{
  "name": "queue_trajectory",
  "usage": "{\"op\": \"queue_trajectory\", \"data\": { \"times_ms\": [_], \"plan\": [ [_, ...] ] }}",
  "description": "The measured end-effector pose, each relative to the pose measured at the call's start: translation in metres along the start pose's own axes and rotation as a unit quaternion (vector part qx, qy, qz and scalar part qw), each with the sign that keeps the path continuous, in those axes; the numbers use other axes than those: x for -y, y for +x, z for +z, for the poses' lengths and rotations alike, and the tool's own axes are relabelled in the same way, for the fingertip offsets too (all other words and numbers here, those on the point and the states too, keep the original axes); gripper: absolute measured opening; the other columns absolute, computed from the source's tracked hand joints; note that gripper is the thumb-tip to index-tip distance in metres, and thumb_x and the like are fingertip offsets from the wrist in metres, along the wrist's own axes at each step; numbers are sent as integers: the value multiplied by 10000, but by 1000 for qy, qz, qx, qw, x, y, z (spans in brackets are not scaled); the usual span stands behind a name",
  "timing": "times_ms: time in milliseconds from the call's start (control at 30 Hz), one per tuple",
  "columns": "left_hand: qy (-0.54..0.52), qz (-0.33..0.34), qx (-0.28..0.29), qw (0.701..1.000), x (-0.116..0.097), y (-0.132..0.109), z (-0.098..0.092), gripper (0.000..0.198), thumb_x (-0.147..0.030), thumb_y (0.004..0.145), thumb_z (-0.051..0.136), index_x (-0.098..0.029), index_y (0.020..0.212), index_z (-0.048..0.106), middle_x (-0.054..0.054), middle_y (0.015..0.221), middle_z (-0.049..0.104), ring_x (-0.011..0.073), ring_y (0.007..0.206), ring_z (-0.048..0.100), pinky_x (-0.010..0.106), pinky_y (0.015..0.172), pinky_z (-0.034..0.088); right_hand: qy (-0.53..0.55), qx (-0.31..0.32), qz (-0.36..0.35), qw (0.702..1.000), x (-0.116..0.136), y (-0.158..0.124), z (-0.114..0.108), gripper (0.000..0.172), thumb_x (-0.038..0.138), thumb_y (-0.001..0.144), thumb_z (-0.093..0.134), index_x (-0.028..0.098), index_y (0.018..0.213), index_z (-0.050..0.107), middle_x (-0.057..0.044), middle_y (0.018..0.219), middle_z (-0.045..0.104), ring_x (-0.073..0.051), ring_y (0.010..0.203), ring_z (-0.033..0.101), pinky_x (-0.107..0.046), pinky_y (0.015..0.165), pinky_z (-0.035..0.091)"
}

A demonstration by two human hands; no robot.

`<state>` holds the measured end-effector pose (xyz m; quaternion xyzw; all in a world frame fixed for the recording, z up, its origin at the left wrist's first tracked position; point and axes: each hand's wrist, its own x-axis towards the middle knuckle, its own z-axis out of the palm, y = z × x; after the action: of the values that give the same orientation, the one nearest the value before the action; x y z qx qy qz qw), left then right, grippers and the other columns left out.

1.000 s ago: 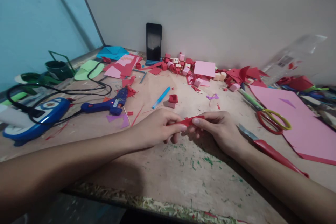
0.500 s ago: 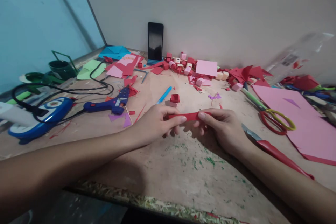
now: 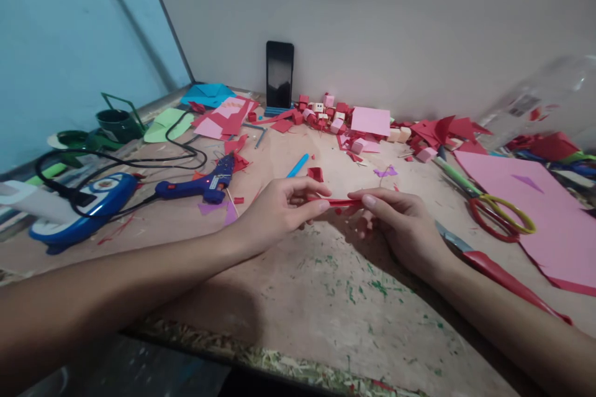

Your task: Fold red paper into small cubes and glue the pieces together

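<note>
Both my hands meet at the middle of the worn wooden table (image 3: 326,298). My left hand (image 3: 279,208) pinches the left end of a narrow red paper strip (image 3: 343,203) between thumb and fingers. My right hand (image 3: 400,223) pinches the strip's right end. The strip lies nearly flat and edge-on between the two hands, just above the tabletop. A small red paper box (image 3: 316,173) and a blue pen (image 3: 297,165) lie just beyond my left hand.
A blue glue gun (image 3: 195,185) with a black cable lies at the left, near a blue-and-white device (image 3: 84,208). Scissors (image 3: 488,208) and a red-handled cutter (image 3: 484,267) sit on the right by a pink sheet (image 3: 526,211). A phone (image 3: 279,74) leans on the back wall among several paper cubes.
The strip was lifted and turned from a tilted fold to a thin flat line. Both hands shifted slightly up and right in view, and their fingers stretched out along the strip.
</note>
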<state>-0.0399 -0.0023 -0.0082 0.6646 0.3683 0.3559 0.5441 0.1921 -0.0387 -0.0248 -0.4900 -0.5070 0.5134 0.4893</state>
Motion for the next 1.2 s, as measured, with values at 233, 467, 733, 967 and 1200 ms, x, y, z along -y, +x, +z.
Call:
{"op": "queue_trajectory", "data": {
  "times_ms": [233, 467, 733, 967, 1200],
  "plan": [
    [-29, 28, -6, 999, 2, 0, 0, 233, -242, 888, 711, -125, 1089, 728, 45, 1007, 738, 98, 713, 652, 237, 688, 544, 70, 2, 31, 997, 8, -2, 4, 333, 480, 781, 913, 194, 945, 866, -74, 763, 817, -159, 522, 690, -269, 541, 524],
    [-57, 15, -12, 998, 3, 2, -1, 271, -168, 831, 721, -124, 1098, 709, 65, 1118, 727, 115, 795, 693, 240, 715, 571, 68, 7, 31, 997, 8, -1, 4, 309, 461, 797, 899, 187, 936, 866, -72, 732, 809, -168, 521, 699, -272, 531, 544],
    [-48, -9, -17, 999, 1, 4, -3, 267, -125, 804, 696, -127, 1069, 727, 38, 975, 730, 114, 767, 673, 219, 668, 543, 57, 24, 38, 997, 7, -1, 1, 296, 434, 817, 895, 206, 1003, 861, -44, 638, 769, -182, 524, 700, -299, 566, 575],
    [-51, -33, -19, 998, 3, 4, -4, 169, -273, 885, 726, -118, 948, 749, -5, 722, 678, 83, 596, 619, 205, 597, 515, 23, 60, 22, 998, 1, -1, -4, 300, 388, 852, 896, 251, 1111, 834, 5, 705, 768, -131, 598, 698, -249, 628, 533],
    [-60, -33, -43, 997, -2, 4, -5, 226, -284, 876, 763, -135, 1043, 734, 15, 867, 707, 98, 653, 641, 209, 590, 558, 26, 67, 26, 997, 4, 0, -2, 306, 396, 851, 884, 209, 1090, 840, -5, 663, 745, -144, 585, 677, -262, 604, 534]
  ]
}}
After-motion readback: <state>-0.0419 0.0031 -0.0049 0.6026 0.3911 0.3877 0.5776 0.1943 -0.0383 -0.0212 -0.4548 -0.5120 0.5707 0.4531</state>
